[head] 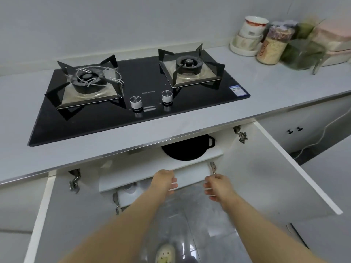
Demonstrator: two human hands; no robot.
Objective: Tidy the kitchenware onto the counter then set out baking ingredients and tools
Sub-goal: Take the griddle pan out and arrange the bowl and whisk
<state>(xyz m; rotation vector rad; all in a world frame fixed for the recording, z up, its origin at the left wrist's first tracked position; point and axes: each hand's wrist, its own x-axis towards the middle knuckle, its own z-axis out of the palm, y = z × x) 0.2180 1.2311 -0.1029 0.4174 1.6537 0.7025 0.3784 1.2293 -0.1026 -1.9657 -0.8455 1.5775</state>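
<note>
Both cabinet doors under the counter (190, 126) stand wide open. A black flat pan (187, 149) with a small side handle lies on the white shelf (144, 171) inside. My left hand (165, 180) and my right hand (218, 186) reach side by side toward the shelf's front edge, below the pan. Their fingers hang loosely curled and hold nothing. The pan is partly hidden by the counter's edge. Below the shelf some white items (131, 189) show dimly.
A black two-burner gas hob (148, 99) sits in the counter, with a wire rack (95, 76) on its left burner. Stacked bowls (248, 35), a jar (273, 46), a green bag (303, 52) and a pink box (334, 38) crowd the back right corner. Open doors (266, 168) flank my arms.
</note>
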